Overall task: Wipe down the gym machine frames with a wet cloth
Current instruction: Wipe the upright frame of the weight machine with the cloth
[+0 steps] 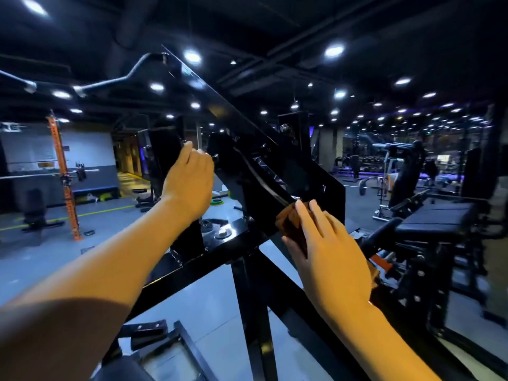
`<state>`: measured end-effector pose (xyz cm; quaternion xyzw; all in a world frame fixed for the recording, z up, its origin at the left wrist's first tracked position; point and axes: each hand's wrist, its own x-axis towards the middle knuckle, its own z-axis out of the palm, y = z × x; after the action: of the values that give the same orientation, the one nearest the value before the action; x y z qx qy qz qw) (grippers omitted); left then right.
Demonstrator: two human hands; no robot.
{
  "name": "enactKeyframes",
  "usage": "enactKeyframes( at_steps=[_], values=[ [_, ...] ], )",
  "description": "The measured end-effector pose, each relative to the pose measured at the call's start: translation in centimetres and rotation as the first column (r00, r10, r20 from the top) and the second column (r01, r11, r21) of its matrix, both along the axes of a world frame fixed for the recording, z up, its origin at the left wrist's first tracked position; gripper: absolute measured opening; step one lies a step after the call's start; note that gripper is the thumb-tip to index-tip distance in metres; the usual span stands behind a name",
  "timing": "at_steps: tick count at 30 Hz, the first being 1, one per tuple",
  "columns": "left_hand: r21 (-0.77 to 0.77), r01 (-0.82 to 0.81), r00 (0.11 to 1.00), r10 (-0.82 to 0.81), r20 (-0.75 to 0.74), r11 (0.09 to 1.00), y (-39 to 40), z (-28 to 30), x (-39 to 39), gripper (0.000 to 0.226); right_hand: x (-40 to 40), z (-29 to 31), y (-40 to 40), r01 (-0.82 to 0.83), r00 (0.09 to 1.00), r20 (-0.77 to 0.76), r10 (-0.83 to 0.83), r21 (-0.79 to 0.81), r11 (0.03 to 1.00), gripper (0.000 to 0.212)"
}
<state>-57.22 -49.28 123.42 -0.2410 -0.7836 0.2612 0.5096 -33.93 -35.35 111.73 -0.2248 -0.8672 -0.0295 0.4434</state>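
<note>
The black machine frame (220,111) fills the centre of the frame, its long slanted beam running from the upper left, near the ceiling, down toward the lower right. A flat crossbar (198,259) slopes from centre right down to lower left, and 1 upright post (253,312) drops from it toward the bottom edge.

The brown cloth (291,224) sits right of centre, against the lower part of the slanted beam. The right hand (327,251) presses it there with straight, slightly spread fingers; the grip is flat and open over the cloth, not curled round it. The left hand (189,182) is up at centre left, its fingers curled over a black part of the frame beside a small metal pin (214,157); its grip is closed on that part.

The floor (41,257) is pale grey and glossy, with a yellow-green line crossing it at the left. An orange upright (64,177) stands at the left edge; printing on it is too blurred to read. A padded black bench (439,215) sits at the right. Round ceiling lights (192,56) dot a dark ceiling, and a bent bar (115,81) hangs at the upper left. No brand or label can be read.
</note>
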Motion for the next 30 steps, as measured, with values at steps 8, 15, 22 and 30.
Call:
enactKeyframes(
  at_steps=[8, 15, 22, 30],
  values=[
    [0.076, 0.047, 0.999, -0.045, -0.029, 0.996, 1.9, 0.1, -1.5, 0.047, -3.0, 2.9, -0.2, -0.099, 0.994, -0.045, 0.094, -0.105, 0.99, 0.06],
    [0.064, 0.076, 0.997, -0.075, -0.008, 0.995, 2.7, 0.7, -2.1, 0.014, -0.7, 1.3, 0.0, -0.032, 0.993, -0.121, 0.018, -0.11, 0.993, 0.053],
    [0.088, 0.082, 0.997, -0.081, -0.021, 0.993, 2.7, 0.2, -1.9, 0.018, -5.0, 5.1, 0.2, -0.11, 0.992, -0.078, 0.103, -0.087, 0.99, 0.05],
    [0.125, 0.127, 0.99, -0.119, -0.071, 0.984, 3.0, -0.2, -2.5, 0.006, -4.3, 4.4, 0.2, -0.083, 0.991, -0.115, 0.071, -0.102, 0.991, 0.051]
  ],
)
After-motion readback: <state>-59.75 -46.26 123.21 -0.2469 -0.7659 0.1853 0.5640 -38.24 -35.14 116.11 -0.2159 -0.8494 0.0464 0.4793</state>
